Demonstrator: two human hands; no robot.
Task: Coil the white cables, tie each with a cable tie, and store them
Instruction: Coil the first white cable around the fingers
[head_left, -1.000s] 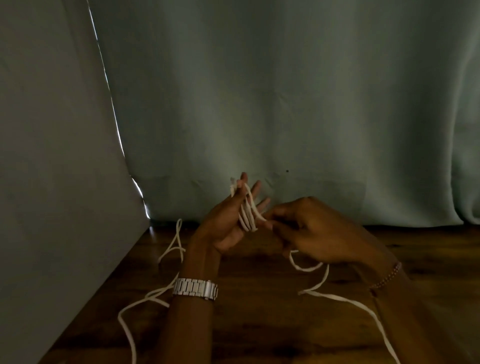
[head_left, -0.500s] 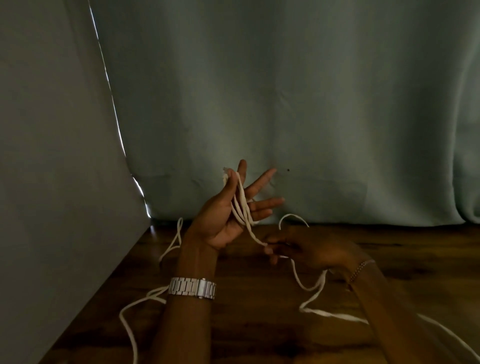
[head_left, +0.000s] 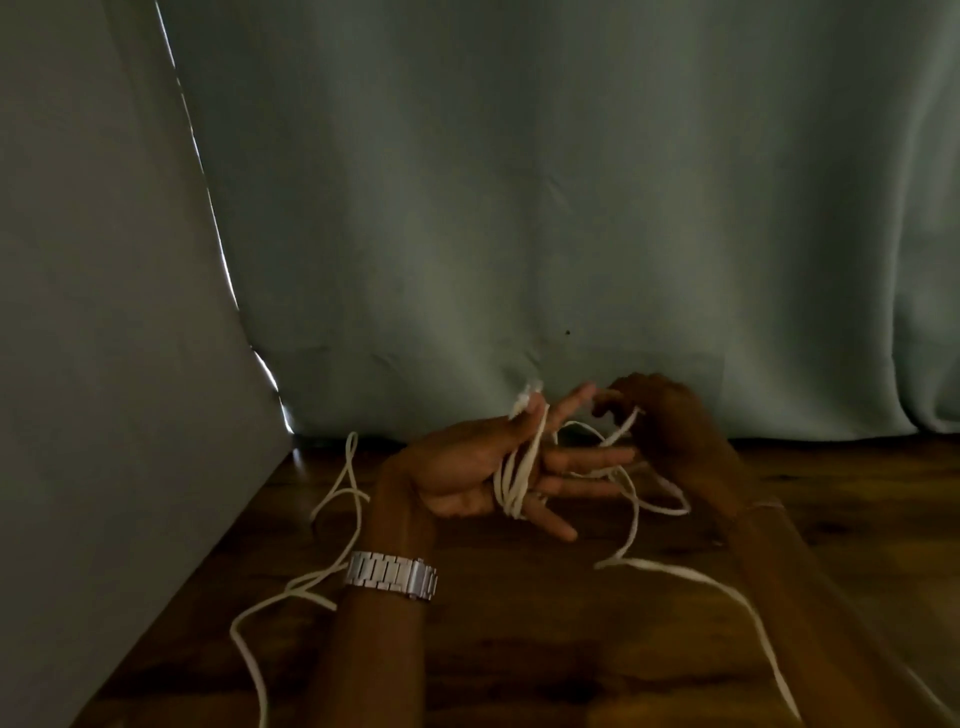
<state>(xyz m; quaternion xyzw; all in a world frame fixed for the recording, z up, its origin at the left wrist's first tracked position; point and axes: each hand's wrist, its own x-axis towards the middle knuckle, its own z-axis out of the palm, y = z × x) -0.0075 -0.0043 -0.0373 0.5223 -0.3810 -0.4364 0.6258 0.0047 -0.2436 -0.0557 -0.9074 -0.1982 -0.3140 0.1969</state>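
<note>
My left hand (head_left: 462, 467) is held palm up over the wooden table (head_left: 519, 649), fingers spread and pointing right. A white cable (head_left: 511, 483) is wound in several turns around those fingers, and my thumb pins its plug end (head_left: 527, 400) against the index finger. My right hand (head_left: 675, 431) hovers just past the left fingertips and pinches the running strand. From there the cable's slack loops down and trails across the table to the lower right (head_left: 727, 587). More white cable (head_left: 337, 519) lies loose on the table to the left of my left wrist.
A pale green curtain (head_left: 519, 208) hangs along the back edge of the table. A grey wall panel (head_left: 104, 364) closes the left side. I wear a metal watch (head_left: 392, 576) on the left wrist. The room is dim.
My right hand rose from below the left palm to beyond the left fingertips, carrying the strand along. The left hand dropped lower and tilted its fingers to the right.
</note>
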